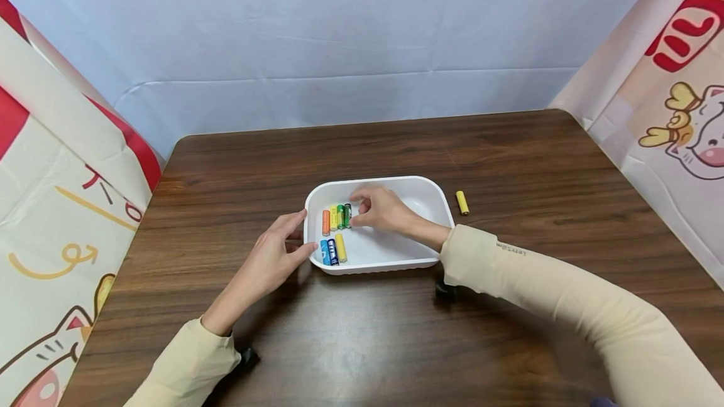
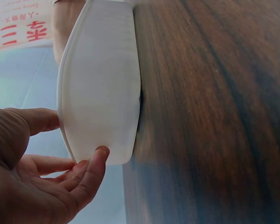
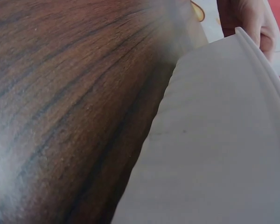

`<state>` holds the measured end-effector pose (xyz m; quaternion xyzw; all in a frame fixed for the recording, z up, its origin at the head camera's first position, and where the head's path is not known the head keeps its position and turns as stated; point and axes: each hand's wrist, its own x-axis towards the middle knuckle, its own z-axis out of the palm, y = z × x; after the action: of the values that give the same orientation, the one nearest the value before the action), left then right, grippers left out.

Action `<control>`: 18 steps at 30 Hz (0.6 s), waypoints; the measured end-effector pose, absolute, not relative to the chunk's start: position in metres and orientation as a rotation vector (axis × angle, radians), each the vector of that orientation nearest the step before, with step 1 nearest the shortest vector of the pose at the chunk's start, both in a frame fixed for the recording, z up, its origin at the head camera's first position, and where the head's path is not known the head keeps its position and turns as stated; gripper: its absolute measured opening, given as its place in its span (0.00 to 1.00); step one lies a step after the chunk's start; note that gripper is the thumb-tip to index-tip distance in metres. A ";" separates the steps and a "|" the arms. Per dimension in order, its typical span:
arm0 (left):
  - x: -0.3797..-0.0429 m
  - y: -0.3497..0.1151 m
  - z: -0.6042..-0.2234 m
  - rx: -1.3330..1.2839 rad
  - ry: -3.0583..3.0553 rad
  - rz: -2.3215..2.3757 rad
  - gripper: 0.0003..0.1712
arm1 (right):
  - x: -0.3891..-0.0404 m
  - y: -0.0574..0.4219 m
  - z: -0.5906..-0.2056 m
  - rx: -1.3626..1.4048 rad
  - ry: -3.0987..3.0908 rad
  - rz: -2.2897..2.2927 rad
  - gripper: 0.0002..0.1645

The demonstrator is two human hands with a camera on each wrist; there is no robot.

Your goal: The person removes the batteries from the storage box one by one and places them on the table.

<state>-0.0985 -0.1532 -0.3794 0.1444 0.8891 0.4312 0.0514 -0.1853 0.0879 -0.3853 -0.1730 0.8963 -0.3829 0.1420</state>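
Observation:
A white tray point(image 1: 390, 259) stands on the brown table. Inside, at its left end, an orange battery point(image 1: 325, 223), a yellow battery point(image 1: 333, 218), a green battery point(image 1: 340, 217) and a dark green battery point(image 1: 347, 216) form an upper row. Below them lie a light blue battery point(image 1: 325, 252), a dark blue battery point(image 1: 332, 252) and another yellow one. My right hand point(image 1: 380, 209) reaches over the tray's right side, thumb and index finger pinching the dark green battery. Fingers spread, my left hand point(image 1: 277, 247) touches the tray's left end, with fingertips on its outer wall in the left wrist view.
A lone yellow battery point(image 1: 462, 203) lies on the table point(image 1: 509, 168) just right of the tray. Pale cloth point(image 1: 351, 36) hangs behind the table, and printed cloths stand at both sides. A small black object point(image 1: 445, 289) shows under the right cuff.

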 end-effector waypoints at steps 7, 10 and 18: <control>-0.099 -0.154 -0.379 0.452 2.701 1.327 0.37 | -0.187 0.084 -0.387 -0.529 2.615 -1.032 0.31; -0.099 -0.154 -0.380 0.456 2.698 1.335 0.37 | -0.187 0.083 -0.387 -0.524 2.613 -1.015 0.32; -0.100 -0.154 -0.381 0.455 2.696 1.341 0.38 | -0.186 0.079 -0.389 -0.546 2.651 -0.923 0.34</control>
<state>-0.0996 -0.1540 -0.3807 0.1493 0.8843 0.4398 0.0483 -0.1861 0.0789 -0.3888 -0.1891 0.9178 -0.3196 0.1405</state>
